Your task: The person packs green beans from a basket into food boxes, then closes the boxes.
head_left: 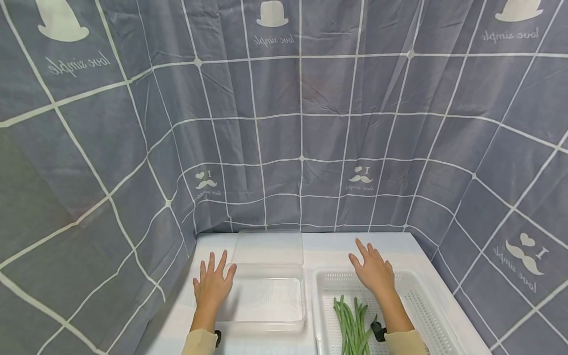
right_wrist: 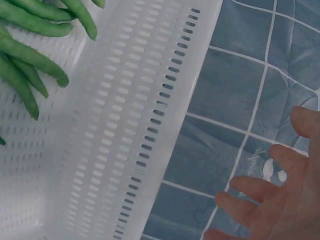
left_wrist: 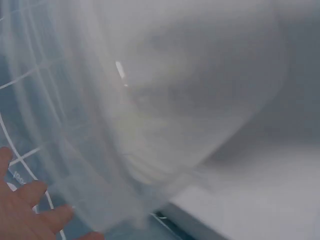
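My left hand [head_left: 213, 286] hovers with spread fingers at the left side of a clear plastic container [head_left: 266, 326], holding nothing. In the left wrist view the container's wall [left_wrist: 100, 125] fills much of the picture, blurred. My right hand [head_left: 374, 271] is held with its fingers extended over the far part of a white perforated basket [head_left: 317, 296]; nothing is in it. A bunch of green beans [head_left: 351, 325] lies in the basket, left of my right forearm. The right wrist view shows the bean tips [right_wrist: 35, 65] apart from the fingers.
Behind the container lies a flat clear lid [head_left: 268, 246] on the white table [head_left: 355, 246]. A grey curtain [head_left: 301, 138] with white grid lines surrounds the table at the back and both sides. The basket stands to the right of the container.
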A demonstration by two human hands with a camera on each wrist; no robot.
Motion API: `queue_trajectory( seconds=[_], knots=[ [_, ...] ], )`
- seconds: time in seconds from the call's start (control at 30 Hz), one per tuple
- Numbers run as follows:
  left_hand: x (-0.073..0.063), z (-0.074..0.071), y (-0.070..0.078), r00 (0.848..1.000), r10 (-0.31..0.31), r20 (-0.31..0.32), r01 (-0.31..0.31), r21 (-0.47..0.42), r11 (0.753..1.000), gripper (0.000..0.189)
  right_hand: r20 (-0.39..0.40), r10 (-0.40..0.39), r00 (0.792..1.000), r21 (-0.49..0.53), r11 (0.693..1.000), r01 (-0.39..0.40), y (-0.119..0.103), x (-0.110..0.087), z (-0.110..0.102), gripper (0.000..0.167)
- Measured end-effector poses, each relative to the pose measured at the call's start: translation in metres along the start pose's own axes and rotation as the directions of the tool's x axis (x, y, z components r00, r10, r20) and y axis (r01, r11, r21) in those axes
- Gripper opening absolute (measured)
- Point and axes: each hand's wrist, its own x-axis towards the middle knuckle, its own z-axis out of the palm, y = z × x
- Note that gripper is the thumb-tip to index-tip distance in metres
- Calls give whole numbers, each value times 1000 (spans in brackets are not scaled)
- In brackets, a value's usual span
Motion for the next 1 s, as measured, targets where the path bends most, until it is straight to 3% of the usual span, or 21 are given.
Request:
queue_trajectory(
  seconds=[0.53, 1.0],
  knots=[
    [-10, 20, -29, 998, -42, 48, 43, -18, 999, 72, 30, 43, 999, -45, 998, -42, 28, -9, 1, 66],
    [-9, 33, -52, 998, -26, 62, 34, -126, 992, 68, 21, 53, 998, 0, 999, -53, 45, -23, -1, 60]
  ],
)
